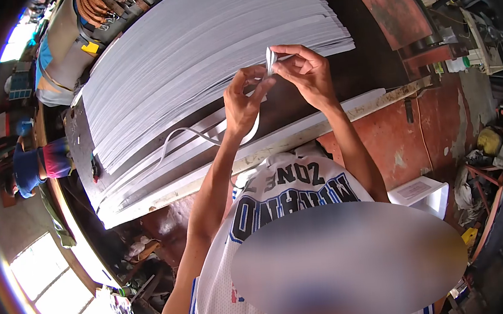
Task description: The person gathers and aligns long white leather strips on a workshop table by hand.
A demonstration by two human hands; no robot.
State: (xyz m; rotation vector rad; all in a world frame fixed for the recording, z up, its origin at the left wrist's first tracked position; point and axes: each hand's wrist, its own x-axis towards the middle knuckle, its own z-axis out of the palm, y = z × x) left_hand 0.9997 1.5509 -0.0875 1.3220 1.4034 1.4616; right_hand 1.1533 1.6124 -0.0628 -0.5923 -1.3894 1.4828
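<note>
Above the table's front edge, my left hand (246, 98) is closed, its thumb and fingers bent around the lower part of a folded white strip (270, 62). My right hand (307, 73) pinches the same strip near its folded top, thumb and forefinger together, the other fingers curled. A long tail of the strip (173, 132) loops out below my left hand and trails leftward over the table. Just beyond both hands lies a wide, fanned stack of long white strips (207, 48). My fingers hide part of the fold.
Several loose strips (146, 165) lie along the pale front edge (297, 131) of the dark table. A grey bag-like bundle with brown coiled straps (95, 10) sits at the far left. A reddish board (390, 7) is at the right, a white bin (423, 193) below. Another person (30, 165) is at left.
</note>
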